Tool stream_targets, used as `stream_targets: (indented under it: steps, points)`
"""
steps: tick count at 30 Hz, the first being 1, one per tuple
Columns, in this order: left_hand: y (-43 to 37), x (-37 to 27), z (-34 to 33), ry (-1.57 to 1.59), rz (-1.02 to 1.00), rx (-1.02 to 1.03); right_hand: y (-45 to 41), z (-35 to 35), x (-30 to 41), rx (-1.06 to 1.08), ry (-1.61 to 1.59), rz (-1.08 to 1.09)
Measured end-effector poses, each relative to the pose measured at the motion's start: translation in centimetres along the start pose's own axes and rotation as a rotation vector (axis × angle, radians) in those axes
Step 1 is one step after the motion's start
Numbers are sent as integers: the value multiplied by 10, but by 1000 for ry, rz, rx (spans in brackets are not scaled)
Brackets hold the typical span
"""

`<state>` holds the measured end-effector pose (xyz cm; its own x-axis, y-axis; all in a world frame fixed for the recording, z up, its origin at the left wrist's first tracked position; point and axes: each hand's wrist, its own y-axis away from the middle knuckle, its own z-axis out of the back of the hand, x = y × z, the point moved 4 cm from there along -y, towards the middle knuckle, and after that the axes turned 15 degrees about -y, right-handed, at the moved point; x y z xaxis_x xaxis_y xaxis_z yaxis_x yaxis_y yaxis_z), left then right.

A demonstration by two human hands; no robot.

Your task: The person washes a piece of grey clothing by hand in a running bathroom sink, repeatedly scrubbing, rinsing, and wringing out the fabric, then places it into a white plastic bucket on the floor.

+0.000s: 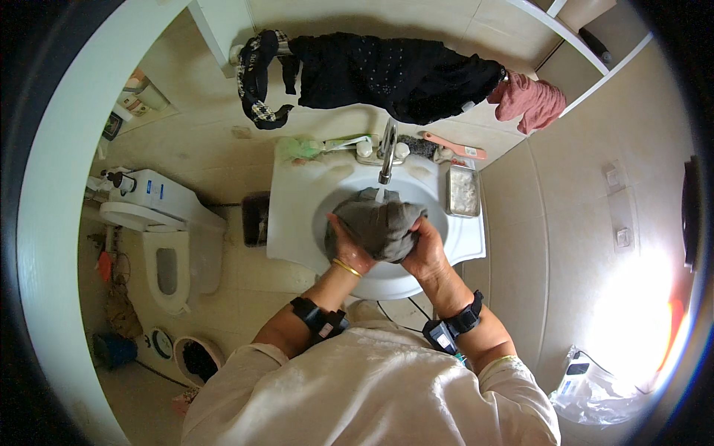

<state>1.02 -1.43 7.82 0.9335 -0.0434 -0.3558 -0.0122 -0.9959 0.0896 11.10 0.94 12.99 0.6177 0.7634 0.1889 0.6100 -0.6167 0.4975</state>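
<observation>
Over the white washbasin (385, 284), a bunched grey cloth (376, 226) is held between my two hands. My left hand (351, 248) cups its left side, thumb pointing up along the fabric. On the other side, my right hand (427, 245) grips a fold near the upper right edge. A stream of water falls from the chrome faucet (386, 150) onto the top of the cloth. Most of my fingers are hidden beneath or behind the fabric. The basin's bottom is largely covered by the cloth.
A metal soap tray (463, 191) sits on the basin's right ledge, below a pink-handled brush (454, 146). Black clothing (379, 72) and a pink cloth (530, 101) hang above the faucet. To the left stand a toilet (167, 256) and a dark bin (255, 218).
</observation>
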Motion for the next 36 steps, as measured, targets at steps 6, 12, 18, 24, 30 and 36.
stream_targets:
  steps: [6,12,18,24,30,36]
  points:
    - [-28,-27,58,60,-2,-145,-41,46,17,29,-118,-91]
    - [-40,-14,96,-16,97,-353,-60,40,6,-63,419,232]
    - [-30,2,88,-56,202,-421,-64,12,-32,109,1774,1013]
    - [-42,15,102,-127,185,-438,-126,63,33,-522,933,588]
    - [-42,-7,113,69,257,-169,-58,-4,-37,71,1673,1003]
    - [-43,17,113,-290,229,-641,-115,16,27,-437,1580,727]
